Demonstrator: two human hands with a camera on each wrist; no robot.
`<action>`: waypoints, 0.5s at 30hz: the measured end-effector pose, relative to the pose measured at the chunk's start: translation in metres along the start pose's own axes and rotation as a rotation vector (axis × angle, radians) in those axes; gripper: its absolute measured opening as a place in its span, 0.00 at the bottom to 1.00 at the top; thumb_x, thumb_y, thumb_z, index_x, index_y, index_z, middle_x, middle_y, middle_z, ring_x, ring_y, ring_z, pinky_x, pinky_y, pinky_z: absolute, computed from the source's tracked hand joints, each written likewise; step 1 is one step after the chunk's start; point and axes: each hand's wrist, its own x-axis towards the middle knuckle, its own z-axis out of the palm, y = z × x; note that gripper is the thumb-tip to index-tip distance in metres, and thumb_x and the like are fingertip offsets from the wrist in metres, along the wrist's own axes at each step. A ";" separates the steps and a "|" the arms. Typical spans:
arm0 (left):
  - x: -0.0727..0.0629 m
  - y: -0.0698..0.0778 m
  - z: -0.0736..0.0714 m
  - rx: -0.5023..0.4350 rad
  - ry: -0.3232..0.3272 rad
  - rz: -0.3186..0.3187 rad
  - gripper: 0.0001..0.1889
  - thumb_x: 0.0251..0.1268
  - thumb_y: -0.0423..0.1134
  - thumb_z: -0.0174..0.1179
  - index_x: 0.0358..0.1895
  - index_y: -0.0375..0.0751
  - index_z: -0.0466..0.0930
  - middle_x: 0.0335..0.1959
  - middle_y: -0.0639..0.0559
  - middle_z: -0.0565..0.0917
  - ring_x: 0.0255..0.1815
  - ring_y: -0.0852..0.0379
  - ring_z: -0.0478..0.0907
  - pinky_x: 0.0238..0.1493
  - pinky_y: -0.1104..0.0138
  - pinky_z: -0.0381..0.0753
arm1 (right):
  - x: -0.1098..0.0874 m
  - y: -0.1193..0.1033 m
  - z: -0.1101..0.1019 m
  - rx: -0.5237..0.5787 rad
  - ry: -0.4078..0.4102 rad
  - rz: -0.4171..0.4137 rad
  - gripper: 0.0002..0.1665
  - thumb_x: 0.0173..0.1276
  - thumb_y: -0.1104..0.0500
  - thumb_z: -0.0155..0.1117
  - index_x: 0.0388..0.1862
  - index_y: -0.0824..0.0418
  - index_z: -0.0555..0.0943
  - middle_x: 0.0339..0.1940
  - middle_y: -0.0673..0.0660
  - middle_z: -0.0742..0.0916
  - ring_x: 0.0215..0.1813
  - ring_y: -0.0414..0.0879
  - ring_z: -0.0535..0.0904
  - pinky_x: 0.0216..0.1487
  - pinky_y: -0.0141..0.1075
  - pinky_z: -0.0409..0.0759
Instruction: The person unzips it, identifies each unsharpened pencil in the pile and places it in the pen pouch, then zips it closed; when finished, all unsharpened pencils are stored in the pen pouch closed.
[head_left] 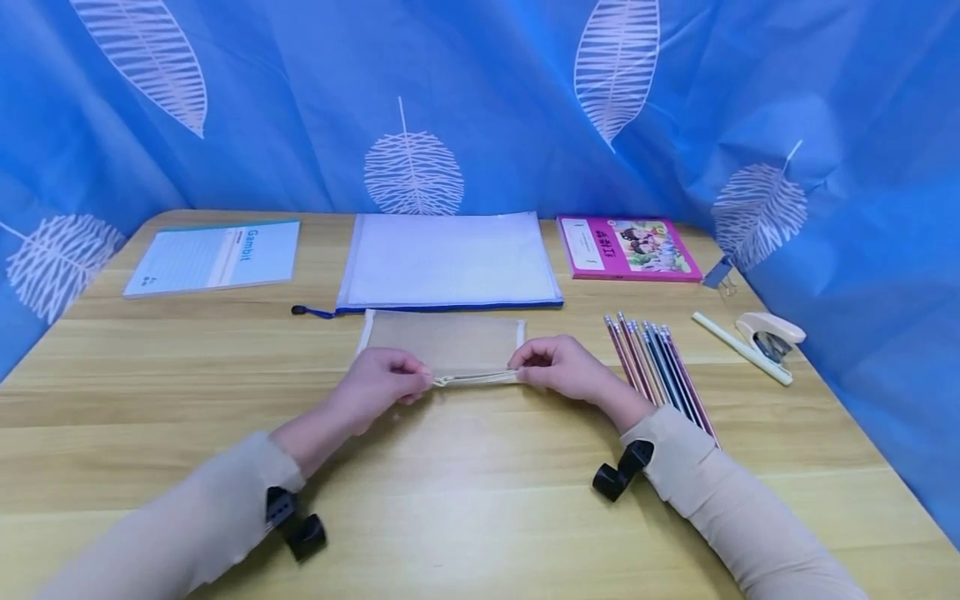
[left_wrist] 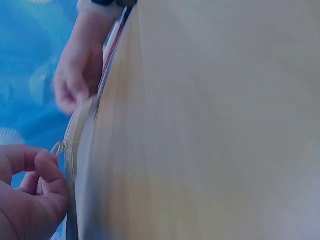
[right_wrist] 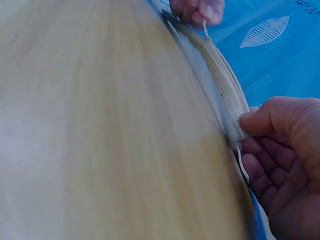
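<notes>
A small beige zip pouch (head_left: 450, 342) lies in the middle of the table, its zipper edge (head_left: 480, 378) toward me and slightly raised. My left hand (head_left: 382, 383) pinches the looped cord zipper pull (left_wrist: 59, 147) between thumb and fingers, partway along that edge. At the right end of the zipper, my right hand (head_left: 558, 367) grips the pouch's corner, thumb on top in the right wrist view (right_wrist: 255, 122). Between the two hands the zipper strip (right_wrist: 220, 75) is stretched, with a narrow dark gap along it.
Behind the pouch lies a larger white zip bag (head_left: 450, 258) with blue trim. A pale notebook (head_left: 213, 258) is at back left, a pink book (head_left: 630, 248) at back right. Several pencils (head_left: 652, 358) lie beside my right forearm, near a cream stick (head_left: 742, 348) and correction tape (head_left: 771, 335).
</notes>
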 end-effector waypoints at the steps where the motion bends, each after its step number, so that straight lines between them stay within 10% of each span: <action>1: -0.004 -0.001 -0.008 0.006 0.003 0.007 0.05 0.55 0.29 0.61 0.33 0.28 0.80 0.20 0.51 0.77 0.23 0.58 0.72 0.25 0.70 0.74 | 0.000 -0.001 0.000 -0.003 0.000 -0.001 0.07 0.61 0.65 0.62 0.39 0.62 0.82 0.30 0.51 0.82 0.26 0.42 0.70 0.26 0.30 0.70; 15: -0.053 -0.022 -0.093 0.061 0.102 0.091 0.02 0.57 0.29 0.59 0.30 0.34 0.79 0.21 0.59 0.78 0.24 0.64 0.73 0.28 0.71 0.77 | -0.002 -0.001 -0.005 -0.086 -0.009 -0.059 0.05 0.61 0.66 0.57 0.34 0.60 0.78 0.26 0.52 0.79 0.24 0.42 0.68 0.24 0.30 0.69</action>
